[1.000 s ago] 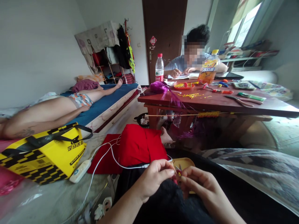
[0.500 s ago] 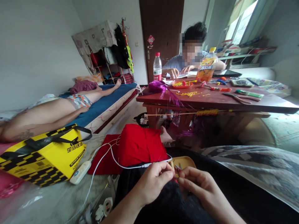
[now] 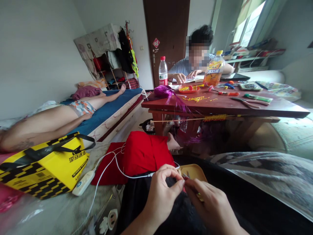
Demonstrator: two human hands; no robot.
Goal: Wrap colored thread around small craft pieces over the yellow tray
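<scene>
In the lower middle of the head view my left hand [image 3: 164, 191] pinches thumb and forefinger together. Whatever sits between those fingertips is too small to name. My right hand [image 3: 212, 199] meets it there, its fingers curled closed around a small red and yellow piece [image 3: 200, 197] that they mostly hide. Just beyond both hands lies a yellow tray [image 3: 199, 172] with small metal tools in it, partly covered by the fingers. Black cloth [image 3: 182, 215] spreads beneath my hands.
A white cable [image 3: 137, 176] crosses beside a red cloth [image 3: 146, 153] to a power strip [image 3: 83, 183]. The table [image 3: 281, 107] ahead holds pliers [image 3: 245, 102], bottles and purple strands [image 3: 167, 93]. Another person sits behind it; someone lies on the bed [image 3: 112, 107] at left.
My left hand has risen slightly, its thumb and finger arched into a ring. My right hand has turned, with its back more toward me and its fingers curled further.
</scene>
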